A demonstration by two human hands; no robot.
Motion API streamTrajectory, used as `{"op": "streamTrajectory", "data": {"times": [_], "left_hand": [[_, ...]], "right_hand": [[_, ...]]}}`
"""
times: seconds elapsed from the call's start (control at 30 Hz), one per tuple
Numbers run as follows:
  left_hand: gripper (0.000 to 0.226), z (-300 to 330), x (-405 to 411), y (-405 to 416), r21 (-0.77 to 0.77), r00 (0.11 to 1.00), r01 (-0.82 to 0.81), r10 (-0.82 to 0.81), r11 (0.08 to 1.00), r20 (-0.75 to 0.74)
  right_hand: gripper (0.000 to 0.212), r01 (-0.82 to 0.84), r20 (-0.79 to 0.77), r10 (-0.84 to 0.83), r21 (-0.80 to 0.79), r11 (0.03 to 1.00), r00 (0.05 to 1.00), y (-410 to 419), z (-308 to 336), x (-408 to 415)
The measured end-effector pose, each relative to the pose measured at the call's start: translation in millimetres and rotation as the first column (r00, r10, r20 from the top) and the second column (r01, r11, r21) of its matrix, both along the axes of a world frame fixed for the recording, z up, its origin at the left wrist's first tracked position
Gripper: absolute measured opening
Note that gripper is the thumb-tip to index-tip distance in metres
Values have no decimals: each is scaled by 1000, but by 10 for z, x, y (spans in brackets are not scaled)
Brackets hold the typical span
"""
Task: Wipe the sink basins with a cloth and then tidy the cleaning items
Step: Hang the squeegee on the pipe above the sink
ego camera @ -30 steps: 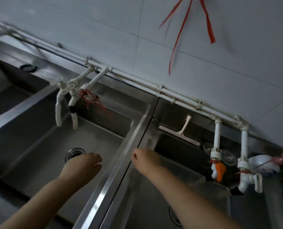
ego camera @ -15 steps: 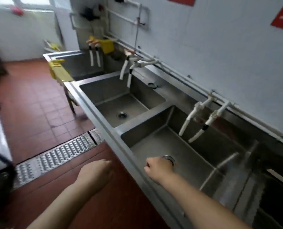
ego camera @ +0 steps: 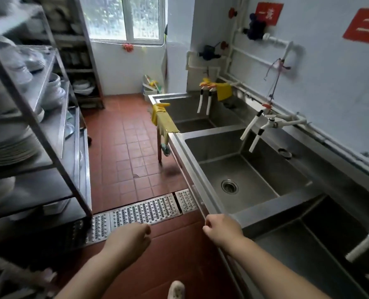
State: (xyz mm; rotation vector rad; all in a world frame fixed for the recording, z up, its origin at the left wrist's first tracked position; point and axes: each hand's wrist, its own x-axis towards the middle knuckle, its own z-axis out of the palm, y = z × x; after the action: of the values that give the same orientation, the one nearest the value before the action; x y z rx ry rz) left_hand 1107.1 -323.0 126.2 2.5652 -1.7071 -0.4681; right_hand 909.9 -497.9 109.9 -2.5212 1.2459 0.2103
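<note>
Both hands curled into loose fists, empty: left hand (ego camera: 128, 238) over red floor tiles, right hand (ego camera: 221, 230) at sink front rim. Yellow cloth (ego camera: 166, 123) draped over far basin (ego camera: 192, 114) edge.

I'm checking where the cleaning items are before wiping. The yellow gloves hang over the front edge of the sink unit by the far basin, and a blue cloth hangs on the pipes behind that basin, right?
Not quite: the cloth on the pipes behind the far basin is yellow, not blue, as the head view shows. The yellow gloves do hang over the sink unit's front edge there.
</note>
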Motion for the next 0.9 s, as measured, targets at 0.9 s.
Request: {"op": "streamTrajectory", "data": {"times": [0.9], "left_hand": [[29, -127, 4252, -3052, -106, 995, -100, 101, 989, 0]], "right_hand": [[22, 2, 20, -1, -18, 1000, 1000, -3117, -91, 4036]]}}
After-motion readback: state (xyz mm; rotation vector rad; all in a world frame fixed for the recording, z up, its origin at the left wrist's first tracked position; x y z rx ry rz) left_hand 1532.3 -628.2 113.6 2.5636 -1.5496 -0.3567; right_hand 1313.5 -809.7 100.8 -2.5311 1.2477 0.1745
